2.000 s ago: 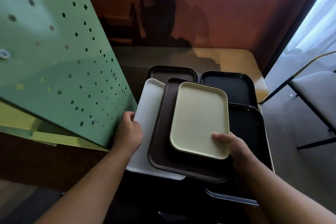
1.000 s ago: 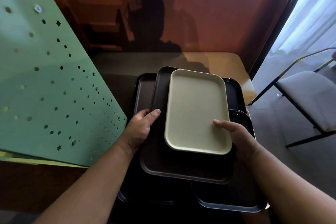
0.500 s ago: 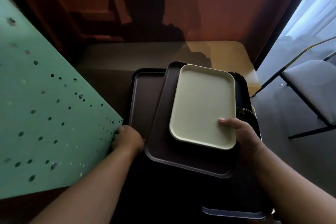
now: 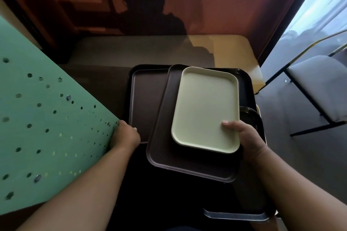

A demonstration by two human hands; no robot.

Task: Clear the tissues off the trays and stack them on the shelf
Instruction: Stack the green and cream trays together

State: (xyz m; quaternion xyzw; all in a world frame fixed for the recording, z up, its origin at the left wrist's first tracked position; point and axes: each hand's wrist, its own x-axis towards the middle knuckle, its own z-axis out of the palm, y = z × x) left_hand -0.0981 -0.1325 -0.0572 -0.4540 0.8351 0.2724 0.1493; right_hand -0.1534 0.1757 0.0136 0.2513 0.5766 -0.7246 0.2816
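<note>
Currently the right hand (image 4: 249, 139) grips the near right corner of a small cream rectangular plastic tray (image 4: 204, 107). Its thumb lies flat on the tray's inner surface; the remaining fingers curl under the stack and are hidden. The cream tray rests inside a larger dark brown rectangular tray (image 4: 169, 148), which is tilted slightly against the trays below and held at the same corner.

The left hand (image 4: 125, 134) is at the near left corner of a second dark brown tray (image 4: 144, 103) lying flat on the counter (image 4: 105, 52). Its fingers are curled closed over the tray edge; whether they pinch the rim cannot be told, as the knuckles cover it. The hand also sits just beside the edge of a green perforated panel (image 4: 47, 127) on the left.

A black tray (image 4: 246, 84) lies partly under the held stack on the far right, and another dark tray (image 4: 236, 215) shows near right. A grey padded chair (image 4: 319, 84) stands well apart, right.
</note>
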